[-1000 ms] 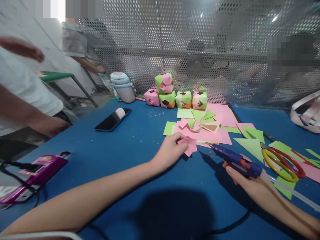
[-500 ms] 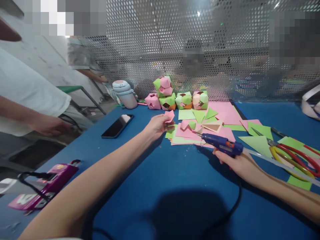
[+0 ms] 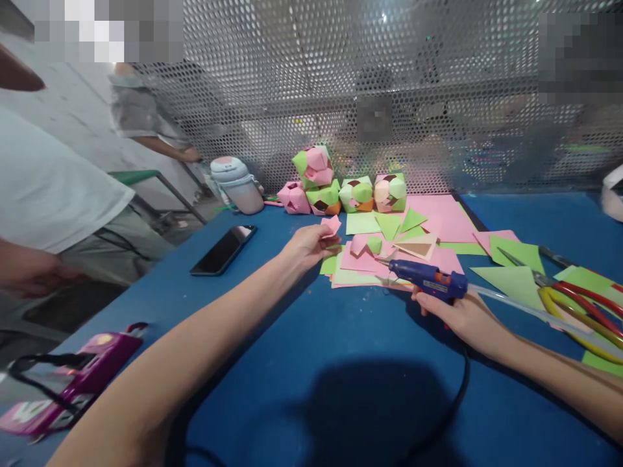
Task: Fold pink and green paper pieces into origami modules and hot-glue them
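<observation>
Pinched in my left hand (image 3: 311,243) is a small folded pink paper piece (image 3: 331,226). My right hand (image 3: 455,314) is wrapped around the handle of a blue hot glue gun (image 3: 428,277), its nozzle pointing left over the paper pile. A clear glue stick (image 3: 511,301) sticks out of the gun's back. Below the nozzle lies a stack of pink paper sheets (image 3: 355,261). On the stack rest a folded pink and green piece (image 3: 374,245) and a cream paper triangle (image 3: 418,246). Green paper triangles (image 3: 388,225) lie just behind.
Folded paper cubes (image 3: 357,194) stand against the perforated metal panel (image 3: 272,84). A bottle (image 3: 238,187), a phone (image 3: 224,250) and a purple power strip (image 3: 82,383) are on the left. Scissors (image 3: 577,295) lie on the right. A person (image 3: 48,175) stands at the left.
The view has shifted slightly, so things at the left and right edges sit a little further outward. My hands keep the same holds, and the glue gun stays almost in place.
</observation>
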Action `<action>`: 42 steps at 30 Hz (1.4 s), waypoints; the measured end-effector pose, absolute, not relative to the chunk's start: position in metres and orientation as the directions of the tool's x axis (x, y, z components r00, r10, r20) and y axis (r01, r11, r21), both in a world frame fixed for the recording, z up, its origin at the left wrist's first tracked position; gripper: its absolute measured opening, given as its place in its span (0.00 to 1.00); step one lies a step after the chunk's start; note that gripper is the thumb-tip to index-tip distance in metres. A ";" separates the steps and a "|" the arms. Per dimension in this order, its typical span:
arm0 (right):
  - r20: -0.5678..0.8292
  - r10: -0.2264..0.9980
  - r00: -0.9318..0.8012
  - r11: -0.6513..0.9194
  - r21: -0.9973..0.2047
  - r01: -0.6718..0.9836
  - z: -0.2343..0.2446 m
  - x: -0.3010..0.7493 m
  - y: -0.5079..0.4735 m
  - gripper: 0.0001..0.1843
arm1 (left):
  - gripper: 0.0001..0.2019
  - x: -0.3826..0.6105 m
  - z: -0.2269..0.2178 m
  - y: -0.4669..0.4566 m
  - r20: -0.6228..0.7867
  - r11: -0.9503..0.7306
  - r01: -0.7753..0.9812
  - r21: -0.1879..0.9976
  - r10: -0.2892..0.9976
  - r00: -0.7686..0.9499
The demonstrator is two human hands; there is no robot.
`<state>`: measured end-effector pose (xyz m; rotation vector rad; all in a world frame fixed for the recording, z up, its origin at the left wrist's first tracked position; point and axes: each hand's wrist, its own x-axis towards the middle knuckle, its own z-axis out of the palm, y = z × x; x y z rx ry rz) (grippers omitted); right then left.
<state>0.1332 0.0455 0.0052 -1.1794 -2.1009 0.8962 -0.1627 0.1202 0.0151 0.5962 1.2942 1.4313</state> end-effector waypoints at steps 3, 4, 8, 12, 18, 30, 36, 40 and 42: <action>0.168 0.872 -0.460 0.411 -0.761 0.501 0.005 0.133 0.045 0.18 | 0.05 -0.161 0.013 0.126 -0.277 0.117 -0.407 0.906 0.891 -0.361; 0.169 0.870 -0.463 0.413 -0.762 0.499 0.005 0.132 0.045 0.18 | 0.05 -0.160 0.012 0.128 -0.265 0.090 -0.420 0.903 0.886 -0.381; 0.159 0.873 -0.461 0.402 -0.770 0.495 0.003 0.132 0.045 0.17 | 0.06 -0.159 0.009 0.136 -0.220 -0.009 -0.456 0.890 0.867 -0.447; 0.166 0.874 -0.456 0.402 -0.776 0.487 0.003 0.131 0.046 0.17 | 0.06 -0.165 0.011 0.134 -0.214 -0.020 -0.447 0.895 0.858 -0.467; 0.174 0.870 -0.461 0.410 -0.774 0.482 0.004 0.131 0.045 0.17 | 0.07 -0.169 0.014 0.119 -0.226 0.044 -0.380 0.924 0.864 -0.450; 0.141 0.884 -0.446 0.393 -0.741 0.544 0.002 0.133 0.046 0.20 | 0.07 -0.177 0.011 0.097 -0.257 0.159 -0.239 0.958 0.848 -0.463; 0.093 0.888 -0.450 0.348 -0.776 0.526 0.001 0.133 0.046 0.20 | 0.07 -0.184 0.022 0.083 -0.271 0.163 -0.264 0.951 0.852 -0.448; 0.082 0.895 -0.439 0.339 -0.765 0.548 -0.002 0.134 0.047 0.20 | 0.07 -0.192 0.023 0.074 -0.255 0.146 -0.268 0.952 0.864 -0.435; 0.075 0.899 -0.431 0.338 -0.746 0.575 -0.002 0.134 0.047 0.21 | 0.07 -0.198 0.022 0.071 -0.241 0.132 -0.263 0.956 0.864 -0.441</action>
